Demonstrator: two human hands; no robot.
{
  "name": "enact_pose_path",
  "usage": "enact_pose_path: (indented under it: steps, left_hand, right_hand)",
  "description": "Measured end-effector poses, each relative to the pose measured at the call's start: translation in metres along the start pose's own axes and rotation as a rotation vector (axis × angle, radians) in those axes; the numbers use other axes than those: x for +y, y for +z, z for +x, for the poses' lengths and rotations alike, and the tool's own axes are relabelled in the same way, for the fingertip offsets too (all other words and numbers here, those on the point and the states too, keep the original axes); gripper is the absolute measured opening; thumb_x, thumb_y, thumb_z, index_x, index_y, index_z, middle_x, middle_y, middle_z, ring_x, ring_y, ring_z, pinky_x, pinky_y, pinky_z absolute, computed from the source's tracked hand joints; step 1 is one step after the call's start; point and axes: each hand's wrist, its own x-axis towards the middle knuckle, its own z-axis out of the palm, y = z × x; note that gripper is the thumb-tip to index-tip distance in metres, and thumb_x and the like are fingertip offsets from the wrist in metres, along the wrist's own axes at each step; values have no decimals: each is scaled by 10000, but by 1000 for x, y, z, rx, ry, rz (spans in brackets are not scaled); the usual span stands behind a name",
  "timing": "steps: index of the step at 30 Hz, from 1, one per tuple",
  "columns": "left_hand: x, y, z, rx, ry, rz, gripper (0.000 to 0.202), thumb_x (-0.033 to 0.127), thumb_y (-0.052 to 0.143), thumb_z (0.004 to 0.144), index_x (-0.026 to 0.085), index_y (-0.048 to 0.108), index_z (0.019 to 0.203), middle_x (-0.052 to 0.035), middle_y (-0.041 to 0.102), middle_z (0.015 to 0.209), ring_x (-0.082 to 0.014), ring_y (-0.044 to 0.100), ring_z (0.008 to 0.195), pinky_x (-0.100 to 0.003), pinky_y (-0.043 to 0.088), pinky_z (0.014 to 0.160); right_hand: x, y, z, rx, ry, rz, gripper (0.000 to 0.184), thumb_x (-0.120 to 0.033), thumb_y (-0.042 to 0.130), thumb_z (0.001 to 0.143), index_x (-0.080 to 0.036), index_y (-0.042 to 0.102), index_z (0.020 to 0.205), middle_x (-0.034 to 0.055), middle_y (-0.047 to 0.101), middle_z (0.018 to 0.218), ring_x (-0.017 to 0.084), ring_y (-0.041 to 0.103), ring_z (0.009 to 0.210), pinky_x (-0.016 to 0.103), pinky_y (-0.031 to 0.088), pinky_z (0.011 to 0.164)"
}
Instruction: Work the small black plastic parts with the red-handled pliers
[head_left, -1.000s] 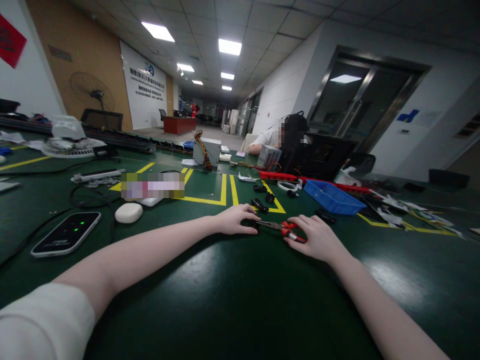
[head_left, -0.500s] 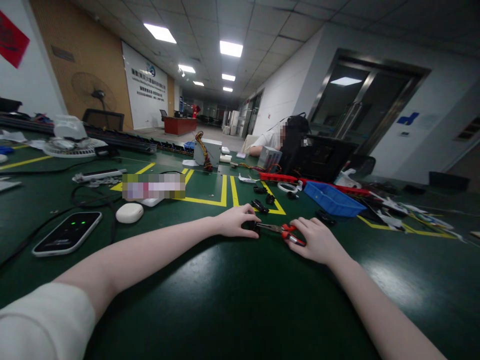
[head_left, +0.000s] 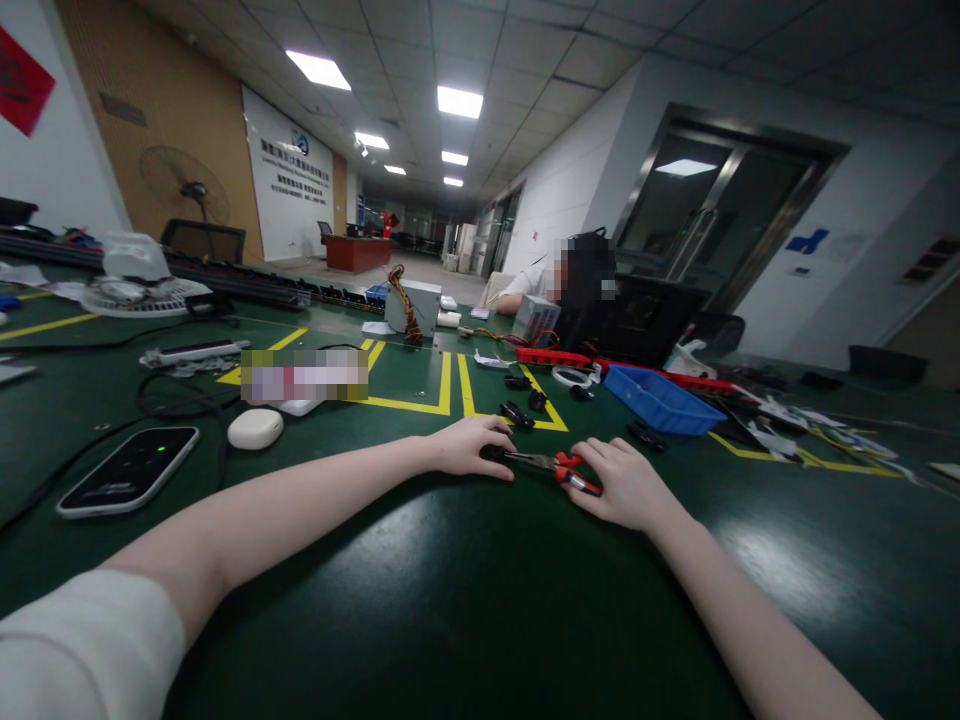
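Observation:
My right hand (head_left: 622, 482) is closed round the red-and-black handles of needle-nose pliers (head_left: 564, 468). Their metal jaws point left and reach the fingertips of my left hand (head_left: 471, 447). Between its thumb and fingers, my left hand pinches a small black part (head_left: 495, 454). Fingers cover most of that part, so its kind cannot be made out. Just beyond lie several small black pieces (head_left: 517, 415) on the green table, by a yellow tape line. Another black piece (head_left: 646, 436) rests beyond my right hand.
A blue tray (head_left: 664, 398) stands at the right, before a red strip. A phone-like device (head_left: 129, 472) and a white case (head_left: 255, 429) lie at left with black cables. Farther back are a power supply unit (head_left: 420, 308) with wires and a seated person (head_left: 589, 270).
Both hands and the pliers sit slightly further left in view, and the handles look a little closer together. The grips are unchanged.

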Motion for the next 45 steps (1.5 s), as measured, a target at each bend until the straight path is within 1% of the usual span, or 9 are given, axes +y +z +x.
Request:
enact_pose_path:
  steps: [10,14,17,20,23,26,29,34,45]
  left_hand:
    - [-4,1,1,-16,16,-33,410,465,692,794,176,691,1085,-145,548,1261,-279,533,1177,-396,430,998]
    - [-4,2,0,-30,16,15,401,452,664,824,214,651,1147,-127,494,1365,-295,474,1261,-444,376,1053]
    - [-2,2,-1,-39,20,26,398,372,667,836,232,610,1204,-110,413,1457,-305,406,1328,-475,322,1098]
    - [1,1,-2,-44,63,-20,372,277,626,869,208,589,1233,-118,409,1468,-273,378,1359,-447,304,1127]
    - [2,-1,-2,-41,80,-69,373,281,602,890,177,577,1248,-139,451,1437,-249,375,1368,-425,320,1128]
    - [4,-2,-1,-19,74,-25,363,296,620,881,164,600,1218,-142,551,1344,-260,404,1349,-448,319,1124]
    - [6,-3,1,-8,72,30,317,250,613,883,167,623,1188,-123,633,1232,-255,487,1277,-436,350,1101]
    - [8,-4,1,0,50,-29,321,236,612,880,152,621,1190,-132,632,1209,-233,573,1163,-370,444,1014]
    - [0,0,2,59,17,-143,188,242,652,853,142,713,999,-107,701,1070,-200,641,1052,-319,477,963]
  right_hand:
    - [-1,-3,1,-8,19,2,287,-430,563,799,-185,584,948,73,642,871,192,555,700,333,372,699]
    - [1,-2,0,-11,21,0,275,-429,560,799,-191,583,934,69,639,853,196,569,709,332,374,697]
    - [3,-1,-2,4,18,8,263,-429,553,803,-198,581,926,68,640,854,194,575,714,327,380,693]
    - [4,0,-3,9,26,16,259,-431,547,810,-202,578,927,70,645,878,191,577,716,324,386,691]
    - [5,0,-3,-6,42,14,277,-440,549,810,-199,575,946,73,645,897,193,579,727,322,391,693]
    - [6,-1,-4,-23,52,13,274,-440,548,813,-200,571,944,68,641,887,191,576,721,322,394,689]
    - [5,-3,-4,-26,59,20,265,-436,553,811,-206,569,943,60,639,868,190,574,710,320,394,679]
    - [3,-5,-3,-42,86,38,263,-446,549,817,-207,568,926,62,641,888,190,577,713,318,398,667]
    - [0,-5,-2,-66,100,40,271,-443,553,811,-200,568,930,63,637,887,191,582,729,309,406,668]
